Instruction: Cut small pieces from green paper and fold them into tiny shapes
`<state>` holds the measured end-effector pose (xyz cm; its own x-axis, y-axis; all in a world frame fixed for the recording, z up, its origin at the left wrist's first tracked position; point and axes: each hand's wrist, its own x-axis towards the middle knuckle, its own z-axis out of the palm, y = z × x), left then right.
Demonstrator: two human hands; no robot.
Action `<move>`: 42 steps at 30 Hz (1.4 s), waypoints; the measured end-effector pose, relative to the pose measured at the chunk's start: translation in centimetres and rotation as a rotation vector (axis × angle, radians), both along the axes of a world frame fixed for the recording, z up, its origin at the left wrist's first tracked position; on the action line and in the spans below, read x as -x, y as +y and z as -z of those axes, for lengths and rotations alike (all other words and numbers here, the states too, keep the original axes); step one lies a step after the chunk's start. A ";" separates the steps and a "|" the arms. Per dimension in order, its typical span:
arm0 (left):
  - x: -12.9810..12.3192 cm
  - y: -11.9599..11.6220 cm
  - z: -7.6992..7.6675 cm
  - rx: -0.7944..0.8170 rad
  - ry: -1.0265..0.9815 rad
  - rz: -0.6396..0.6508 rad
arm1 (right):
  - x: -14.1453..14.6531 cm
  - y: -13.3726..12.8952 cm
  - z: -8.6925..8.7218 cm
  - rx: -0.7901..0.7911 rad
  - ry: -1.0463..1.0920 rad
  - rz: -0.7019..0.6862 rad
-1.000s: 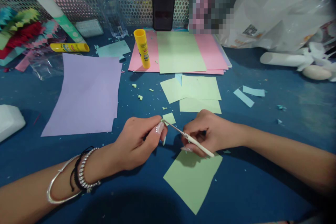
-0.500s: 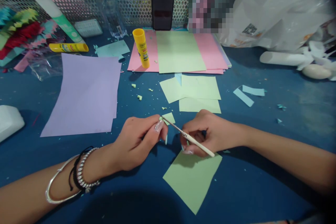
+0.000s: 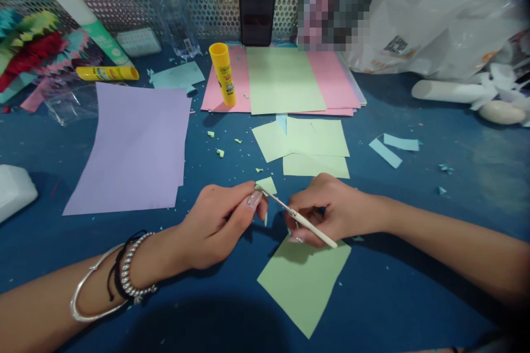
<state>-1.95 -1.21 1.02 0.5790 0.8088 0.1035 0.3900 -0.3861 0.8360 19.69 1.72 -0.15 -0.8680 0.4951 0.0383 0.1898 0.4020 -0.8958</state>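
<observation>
My left hand, with bracelets on its wrist, is closed in a pinch at the middle of the table. Its fingertips meet the thin metal end of a pair of white-handled scissors, seen edge-on. A bit of light green paper seems to be in the pinch, but it is mostly hidden. My right hand is closed on the scissors' handle. Below it lies a light green paper square, partly in its shadow. Just beyond the left fingertips is a small green paper piece.
Green sheets lie ahead, before a pink and green paper stack with an upright yellow glue stick. Purple sheets are left, blue strips right. A phone leans against the mesh. Paper scraps dot the table.
My left fingertips have shifted very slightly to the right along the scissors' tip. My right hand and the papers look the same.
</observation>
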 end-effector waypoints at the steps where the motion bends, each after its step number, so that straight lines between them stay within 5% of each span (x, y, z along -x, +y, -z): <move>1: 0.0 0.0 0.0 0.001 0.005 0.005 | 0.0 0.0 0.0 -0.007 0.000 -0.001; 10: 0.2 0.2 0.1 -0.020 0.021 0.040 | 0.3 -0.7 0.4 -0.264 -0.055 0.055; 18: 0.7 0.1 0.7 -0.158 -0.053 0.134 | 0.8 -3.4 0.6 -0.704 -0.212 0.253; 25: 0.9 -0.1 1.3 -0.288 -0.128 0.261 | 0.5 -3.5 -0.7 -0.596 -0.226 0.091; 34: 0.6 0.0 1.2 -0.369 -0.142 0.337 | 0.3 -4.0 0.0 -0.865 -0.224 0.139; 42: 0.5 0.0 1.0 -0.459 -0.148 0.342 | 0.3 -4.0 -0.2 -0.903 -0.220 0.117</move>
<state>-2.47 -1.22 0.02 0.7516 0.4320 0.4985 0.0716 -0.8046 0.5894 19.39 -2.29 0.08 -0.8478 0.4428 0.2919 0.4013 0.8955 -0.1927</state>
